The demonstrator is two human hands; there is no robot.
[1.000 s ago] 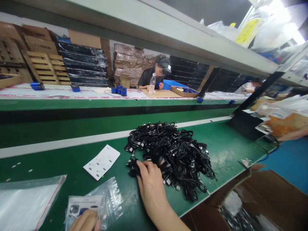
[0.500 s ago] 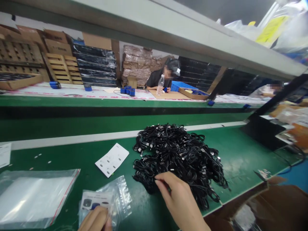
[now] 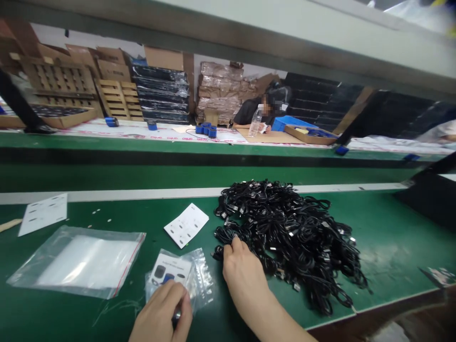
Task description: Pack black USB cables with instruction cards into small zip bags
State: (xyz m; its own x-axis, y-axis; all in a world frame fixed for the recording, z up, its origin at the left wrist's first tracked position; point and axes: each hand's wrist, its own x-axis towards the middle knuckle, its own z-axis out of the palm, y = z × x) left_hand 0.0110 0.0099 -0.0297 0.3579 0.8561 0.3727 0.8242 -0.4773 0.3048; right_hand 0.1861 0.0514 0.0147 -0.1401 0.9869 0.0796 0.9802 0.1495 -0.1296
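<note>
A big heap of coiled black cables [image 3: 288,232] lies on the green bench [image 3: 392,237]. My right hand [image 3: 242,270] is closed on one black cable coil at the heap's near left edge. My left hand [image 3: 164,313] pinches the near end of a small clear zip bag [image 3: 185,278] that holds a printed card and a small blue item. A white leaflet [image 3: 186,225] lies flat just beyond the bag.
A stack of larger clear bags [image 3: 78,261] lies to the left, with another white sheet [image 3: 43,213] behind it. Across the conveyor a person sits at a far bench with a water bottle [image 3: 255,121], blue rolls [image 3: 206,129] and trays. A shelf rail [image 3: 249,42] runs overhead.
The view has swung left, so the box at right is gone. My right hand moved from the heap's front to its left edge and closed on a coil. My left hand came further up.
</note>
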